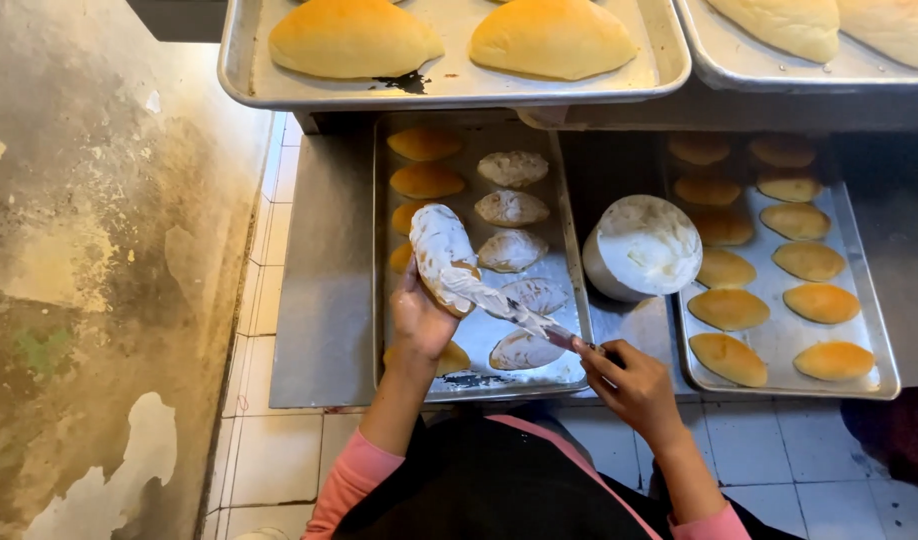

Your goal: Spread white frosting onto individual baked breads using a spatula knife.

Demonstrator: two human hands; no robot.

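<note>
My left hand [419, 320] holds up a half-moon bun [441, 250] coated with white cream, above a metal tray [569, 270]. My right hand [629, 380] grips a cream-smeared knife [509, 305] whose blade touches the bun's lower edge. The tray under the hands carries plain golden buns [426, 181] in its left column and cream-covered buns [512, 208] in its right column. A round tub of white cream [644, 247] stands just right of that tray.
Another tray [874, 330] of plain golden buns lies at the right. Two raised trays [449, 90] with large golden loaves sit above, overhanging the work surface. A stained wall runs along the left; white floor tiles show below.
</note>
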